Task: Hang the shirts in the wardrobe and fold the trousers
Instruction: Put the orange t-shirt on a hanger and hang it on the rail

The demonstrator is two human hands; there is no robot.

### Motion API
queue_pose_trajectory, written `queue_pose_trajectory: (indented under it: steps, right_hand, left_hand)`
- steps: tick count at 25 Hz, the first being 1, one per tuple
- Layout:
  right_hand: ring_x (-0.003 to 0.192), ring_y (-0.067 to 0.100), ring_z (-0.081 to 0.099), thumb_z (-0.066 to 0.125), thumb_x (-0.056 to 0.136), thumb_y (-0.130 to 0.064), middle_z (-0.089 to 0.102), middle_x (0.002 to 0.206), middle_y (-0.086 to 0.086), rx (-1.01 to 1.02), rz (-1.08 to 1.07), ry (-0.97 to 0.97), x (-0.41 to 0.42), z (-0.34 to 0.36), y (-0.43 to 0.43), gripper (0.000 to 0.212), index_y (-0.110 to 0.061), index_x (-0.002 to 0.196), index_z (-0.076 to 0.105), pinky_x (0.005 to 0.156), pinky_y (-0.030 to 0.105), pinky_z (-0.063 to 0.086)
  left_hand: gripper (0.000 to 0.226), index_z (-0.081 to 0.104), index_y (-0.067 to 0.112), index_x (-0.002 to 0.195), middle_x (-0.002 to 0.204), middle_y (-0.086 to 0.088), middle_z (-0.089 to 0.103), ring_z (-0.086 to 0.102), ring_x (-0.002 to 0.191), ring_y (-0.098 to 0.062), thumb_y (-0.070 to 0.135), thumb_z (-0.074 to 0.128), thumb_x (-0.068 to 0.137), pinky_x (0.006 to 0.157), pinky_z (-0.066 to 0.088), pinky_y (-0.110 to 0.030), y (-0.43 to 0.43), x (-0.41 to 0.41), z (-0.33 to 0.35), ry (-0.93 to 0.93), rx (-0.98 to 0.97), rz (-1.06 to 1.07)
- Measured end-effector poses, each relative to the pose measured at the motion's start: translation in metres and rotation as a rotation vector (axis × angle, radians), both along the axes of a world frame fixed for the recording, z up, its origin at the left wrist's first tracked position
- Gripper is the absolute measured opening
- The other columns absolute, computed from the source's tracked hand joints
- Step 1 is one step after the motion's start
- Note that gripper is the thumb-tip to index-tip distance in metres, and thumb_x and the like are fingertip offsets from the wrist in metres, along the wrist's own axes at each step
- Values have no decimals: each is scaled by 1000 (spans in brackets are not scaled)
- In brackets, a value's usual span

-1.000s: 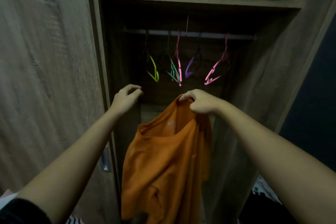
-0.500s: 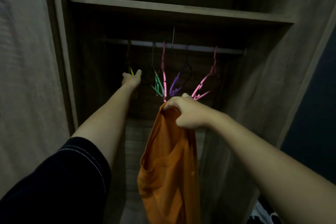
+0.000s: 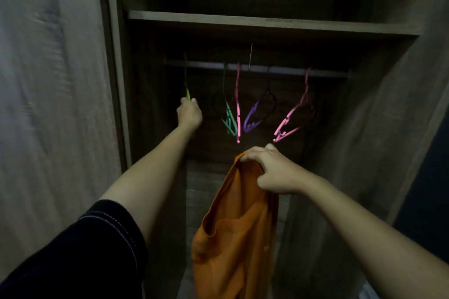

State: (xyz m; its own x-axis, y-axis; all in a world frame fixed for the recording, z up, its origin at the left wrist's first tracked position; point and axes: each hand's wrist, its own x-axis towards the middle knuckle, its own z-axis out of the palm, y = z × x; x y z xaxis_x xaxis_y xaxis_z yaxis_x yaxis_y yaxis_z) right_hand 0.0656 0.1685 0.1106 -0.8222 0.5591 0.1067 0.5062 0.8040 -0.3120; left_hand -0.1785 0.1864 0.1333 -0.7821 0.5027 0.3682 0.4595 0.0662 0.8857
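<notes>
"Where's the orange shirt (image 3: 233,238)?"

"Near us, in front of the open wardrobe (image 3: 388,128). It hangs from the right hand (image 3: 272,172), whose fingers and thumb are bunched on the top edge of the cloth. The rest drops straight down and runs out of sight at the bottom."

"On a hanger?"

"No. It hangs lower than the rail (image 3: 279,69) and nearer to us than the hangers, touching none of them."

"And the left hand (image 3: 189,114)?"

"Stretched far in, toward the left end of the rail. Its fingers are curled round the lower part of the yellow-green hanger (image 3: 187,92), and the hanger's thin neck runs up from the fist to the rail. It's dim in there, so I can't tell how the hook sits on the bar."

"What else is on the rail?"

"To the right of that hand there's a green hanger (image 3: 229,119). Close against it is the middle pink hanger (image 3: 238,109), hanging almost straight down. Whether those two touch, I can't say. Then comes a purple hanger (image 3: 254,116), turned at an angle. Farthest right is the right pink hanger (image 3: 289,121), tilted too, with its low end just above the right hand."

"Anything above?"

"A wooden shelf (image 3: 267,23) runs across over the rail, and it's dark above that. The wardrobe door (image 3: 48,104) stands open on the left, blurred. A black sleeve (image 3: 85,250) covers the upper left arm, and both forearms are bare."
</notes>
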Motion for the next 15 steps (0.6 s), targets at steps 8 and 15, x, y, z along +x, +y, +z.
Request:
queue_pose_trajectory:
  steps: [8,15]
  right_hand:
    - [120,20,32,49,70,2,40,141,-3,-11,29,6,-14,-52,-33,68,-20,134,46,107,38,32]
    - [127,32,28,51,78,-2,26,149,3,-15,-7,-160,-41,-123,-48,69,-15,143,33,108,42,28]
  left_hand:
    - [18,43,8,103,88,-12,59,60,75,-30,24,36,98,67,51,-44,-143,30,-99,222,-227,58]
    - [26,63,12,111,83,-12,69,66,81,-30,29,47,98,63,36,-23,-279,25,-167,423,-331,21]
